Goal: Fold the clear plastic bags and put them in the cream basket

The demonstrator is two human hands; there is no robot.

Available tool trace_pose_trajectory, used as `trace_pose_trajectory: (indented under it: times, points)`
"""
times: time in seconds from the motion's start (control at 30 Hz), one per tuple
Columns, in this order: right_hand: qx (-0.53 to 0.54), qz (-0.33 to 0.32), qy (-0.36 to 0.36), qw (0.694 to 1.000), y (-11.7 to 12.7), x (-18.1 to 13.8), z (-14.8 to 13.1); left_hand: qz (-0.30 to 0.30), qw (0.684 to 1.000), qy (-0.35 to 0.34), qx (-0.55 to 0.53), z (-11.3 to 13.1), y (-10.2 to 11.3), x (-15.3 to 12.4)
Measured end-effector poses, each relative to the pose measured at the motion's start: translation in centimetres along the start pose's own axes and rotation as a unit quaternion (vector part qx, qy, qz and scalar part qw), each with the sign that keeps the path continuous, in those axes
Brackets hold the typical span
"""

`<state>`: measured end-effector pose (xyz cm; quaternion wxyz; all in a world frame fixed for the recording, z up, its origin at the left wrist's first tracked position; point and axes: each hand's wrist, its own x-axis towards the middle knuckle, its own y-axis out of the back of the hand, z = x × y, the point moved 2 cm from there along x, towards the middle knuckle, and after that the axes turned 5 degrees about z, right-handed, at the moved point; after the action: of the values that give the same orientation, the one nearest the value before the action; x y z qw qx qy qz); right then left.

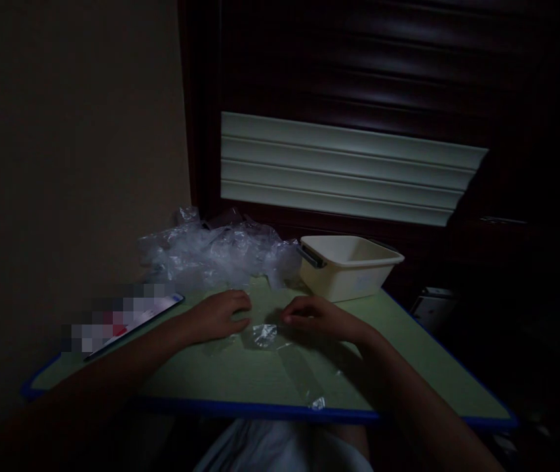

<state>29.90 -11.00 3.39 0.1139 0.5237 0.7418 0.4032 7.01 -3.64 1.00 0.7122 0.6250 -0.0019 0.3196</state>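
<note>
Between my hands, a small crinkled piece of clear plastic (265,335) lies on the green table (201,377) and catches the light. To its left rests my left hand (221,314), palm down with bent fingers, thumb apart from the fingertips and nothing visible between them. On the other side is my right hand (317,316), its fingers curled in and the thumb close to the index fingertip. Whether it pinches thin film there is too dark to tell. A flat clear plastic strip (302,373) stretches from near my right hand toward the table's front edge.
A heap of crumpled clear plastic bags (216,252) fills the back left. At the back right stands a cream plastic tub (349,278) with dark handles. A phone or tablet (149,316), partly blurred out, lies at the left. Behind is a dark louvred door (359,85).
</note>
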Motion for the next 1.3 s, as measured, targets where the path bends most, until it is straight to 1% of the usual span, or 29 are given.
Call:
trace_pose_trajectory:
  times: [0.13,0.23,0.33,0.43,0.57,0.67,0.8,0.9,1.07,1.3]
  points:
    - [-0.109,0.008,-0.014,0.994,-0.8,0.3,0.7,-0.024,0.999,-0.005,0.035,0.5,0.0,-0.1]
    - [-0.177,0.01,-0.023,0.984,-1.2,0.4,1.3,-0.029,0.998,-0.007,0.056,1.0,0.1,0.0]
    - [-0.209,0.011,-0.021,0.978,-1.5,0.4,1.5,-0.027,0.997,-0.008,0.075,1.8,0.3,0.2]
    - [-0.214,0.015,-0.014,0.977,-1.7,0.3,1.4,-0.03,0.996,-0.014,0.084,2.7,0.4,0.2]
    - [-0.182,0.03,-0.009,0.983,-1.3,0.2,0.8,-0.047,0.995,-0.018,0.084,3.3,0.2,0.1]
    - [-0.122,0.035,0.011,0.992,-0.8,-0.2,-0.3,-0.052,0.995,-0.012,0.081,3.4,0.0,0.0]
    - [-0.03,-0.008,0.044,0.999,-0.9,-0.5,-1.5,-0.055,0.996,-0.01,0.075,3.4,0.0,0.2]
    - [0.014,-0.024,0.048,0.998,-1.6,-0.4,-1.6,-0.058,0.996,-0.008,0.074,3.6,0.0,0.3]
    - [0.066,-0.026,0.045,0.996,-2.3,-0.3,-1.8,-0.061,0.995,-0.009,0.072,3.5,0.0,0.3]
    - [0.096,-0.05,0.08,0.991,-1.9,-0.8,-3.8,-0.05,0.996,-0.011,0.069,3.1,-0.3,0.3]
